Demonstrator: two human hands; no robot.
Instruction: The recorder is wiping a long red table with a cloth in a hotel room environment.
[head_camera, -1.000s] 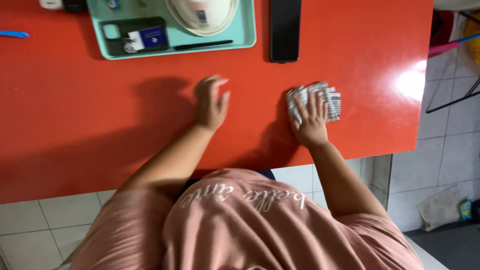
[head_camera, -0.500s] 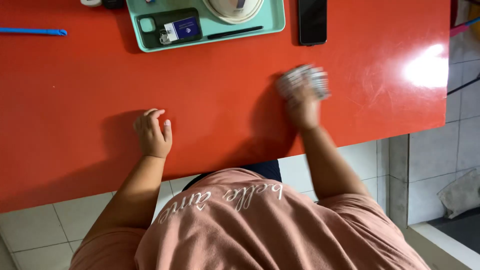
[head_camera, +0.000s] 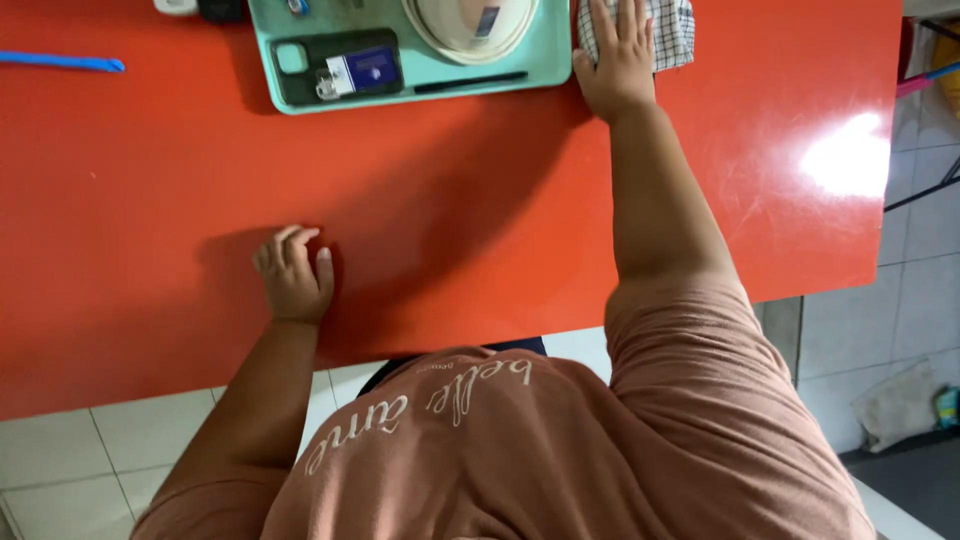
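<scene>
A checked cloth (head_camera: 668, 30) is pressed flat against the red tabletop (head_camera: 480, 230) by the right hand (head_camera: 618, 55), fingers spread open, just beside a mint-green tray (head_camera: 545, 60). The left hand (head_camera: 293, 275) is rested loosely curled on the tabletop, nothing held.

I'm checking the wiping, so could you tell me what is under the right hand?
Under the right hand lies a checked cloth, flat on the red table beside the green tray. The hand hides most of the cloth, and the table beneath is covered.
</scene>
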